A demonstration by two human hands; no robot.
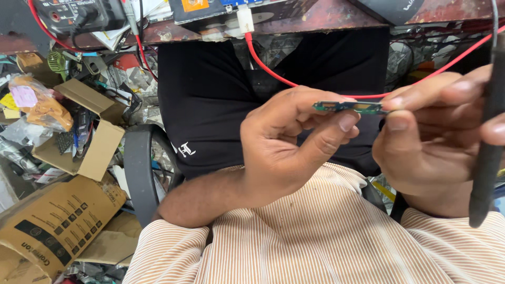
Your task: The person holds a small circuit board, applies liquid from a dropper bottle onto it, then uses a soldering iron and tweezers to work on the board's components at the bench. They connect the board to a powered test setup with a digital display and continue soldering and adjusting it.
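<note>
Both hands (294,142) (431,137) pinch the green circuit board (348,107), lying left-right.

Well left of the hands, an open brown cardboard box (84,139) holds small parts. Below it lies a larger printed cardboard carton (50,226). Above them, a red wire (263,66) hangs from the cluttered wooden bench edge (326,18).

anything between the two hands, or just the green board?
Head view: only the small green circuit board spans from left hand to right hand; a red wire runs behind it.
</note>
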